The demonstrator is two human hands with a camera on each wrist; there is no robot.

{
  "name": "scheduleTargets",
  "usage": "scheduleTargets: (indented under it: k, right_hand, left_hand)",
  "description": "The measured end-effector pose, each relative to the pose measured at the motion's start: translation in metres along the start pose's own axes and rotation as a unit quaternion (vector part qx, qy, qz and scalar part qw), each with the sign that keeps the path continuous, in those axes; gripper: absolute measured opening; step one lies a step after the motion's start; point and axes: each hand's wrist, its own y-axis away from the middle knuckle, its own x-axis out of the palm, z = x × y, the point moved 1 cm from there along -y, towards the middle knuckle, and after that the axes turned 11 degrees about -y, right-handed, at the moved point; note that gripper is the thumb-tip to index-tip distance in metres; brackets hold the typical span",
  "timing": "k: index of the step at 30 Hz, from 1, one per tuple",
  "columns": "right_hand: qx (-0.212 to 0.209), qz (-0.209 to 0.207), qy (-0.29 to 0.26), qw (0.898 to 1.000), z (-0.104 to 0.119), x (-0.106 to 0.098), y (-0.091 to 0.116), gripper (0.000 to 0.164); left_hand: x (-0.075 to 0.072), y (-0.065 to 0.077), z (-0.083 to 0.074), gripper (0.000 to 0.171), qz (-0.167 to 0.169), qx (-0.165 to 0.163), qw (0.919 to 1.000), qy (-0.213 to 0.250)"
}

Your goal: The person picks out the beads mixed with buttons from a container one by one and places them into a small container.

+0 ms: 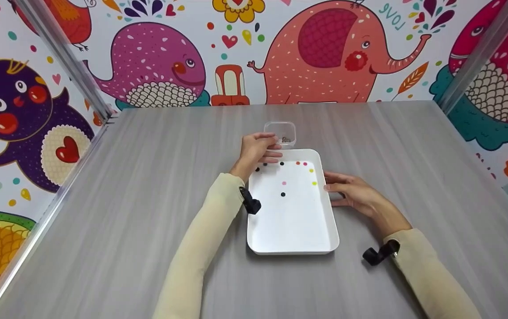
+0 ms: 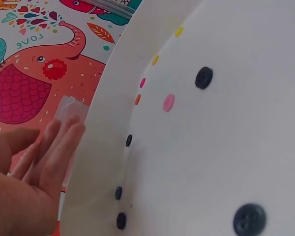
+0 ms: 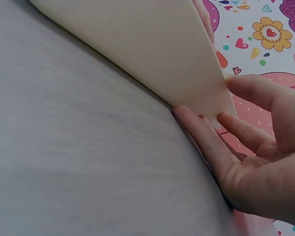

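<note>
A white rectangular tray [image 1: 291, 226] lies on the table with several small buttons in it. Black buttons [image 2: 204, 77] sit along its far left part and near its middle. A pink button [image 1: 284, 183] lies beside one of them, and yellow buttons [image 1: 314, 183] are by the right wall. My left hand [image 1: 258, 149] hovers over the tray's far left corner, fingers extended and fingertips close to a clear plastic box [image 1: 288, 127]. Nothing shows between its fingers. My right hand [image 1: 355, 194] rests its fairly straight fingers [image 3: 201, 137] against the tray's right outer wall, thumb at the rim.
The clear box stands just beyond the tray's far edge, with a few small dark pieces [image 1: 285, 139] inside. A grey wood-patterned table [image 1: 156, 186] extends around them. Printed panels [image 1: 236, 48] with cartoon animals border the back and sides.
</note>
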Motion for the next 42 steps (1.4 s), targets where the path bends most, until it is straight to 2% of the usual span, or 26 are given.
scheduleTargets:
  k: [9, 18, 24, 30, 33, 36, 39, 42]
  right_hand:
    - [0.002, 0.001, -0.002, 1.000, 0.001, 0.000, 0.000, 0.071]
    - [0.006, -0.015, 0.006, 1.000, 0.004, 0.004, 0.001, 0.071]
    - [0.010, -0.021, 0.009, 1.000, 0.007, 0.005, 0.001, 0.068]
    - [0.000, -0.019, -0.002, 1.000, 0.008, 0.004, 0.004, 0.067]
    - [-0.003, -0.018, -0.005, 1.000, 0.009, 0.004, 0.008, 0.067]
    - [-0.010, -0.025, -0.012, 1.000, 0.012, 0.003, 0.010, 0.065]
    - [-0.014, -0.045, -0.003, 0.999, 0.020, 0.003, 0.011, 0.063]
    - [-0.018, -0.080, 0.037, 0.996, 0.030, 0.002, 0.012, 0.062]
  left_hand:
    - [-0.004, 0.006, -0.005, 0.025, 0.012, 0.003, 0.9999, -0.005]
    - [-0.009, 0.023, -0.009, 0.032, 0.035, 0.022, 0.9987, -0.030]
    - [-0.018, 0.032, -0.010, 0.035, 0.025, 0.031, 0.9974, -0.059]
    - [-0.034, 0.041, -0.009, 0.035, 0.015, 0.031, 0.9945, -0.099]
    - [-0.046, 0.046, -0.009, 0.036, 0.008, 0.030, 0.9921, -0.122]
    - [-0.061, 0.049, -0.011, 0.034, -0.013, 0.030, 0.9890, -0.144]
    - [-0.076, 0.053, -0.013, 0.032, -0.036, 0.037, 0.9850, -0.165]
    - [-0.089, 0.056, -0.014, 0.032, -0.047, 0.050, 0.9790, -0.192]
